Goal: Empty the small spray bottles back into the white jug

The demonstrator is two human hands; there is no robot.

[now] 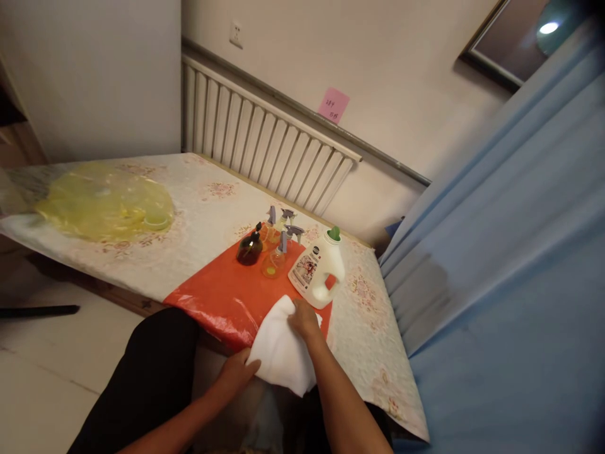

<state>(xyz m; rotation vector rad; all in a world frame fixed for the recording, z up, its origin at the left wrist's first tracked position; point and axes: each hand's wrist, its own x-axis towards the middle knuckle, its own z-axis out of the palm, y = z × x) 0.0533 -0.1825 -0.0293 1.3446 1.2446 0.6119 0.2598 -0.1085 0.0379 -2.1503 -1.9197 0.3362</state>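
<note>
A white cloth (281, 350) is stretched between my two hands over the front edge of the red plastic sheet (217, 296). My left hand (239, 367) is closed on its lower left edge, thumb on top. Higher up and to the right, my right hand (304, 317) grips the upper edge of the cloth. Just beyond my right hand stands a cream jug (326, 268) with a green cap and a printed label. Left of the jug are a dark pump bottle (249, 248) and several clear spray bottles (273, 261) with grey trigger heads.
A flowered cover (198, 208) lies over the bed or table. At its far left sits a crumpled yellow plastic bag (104, 202). Behind are a radiator (265, 132) and a wall with a pink note (333, 104). Blue curtains (501, 252) hang on the right.
</note>
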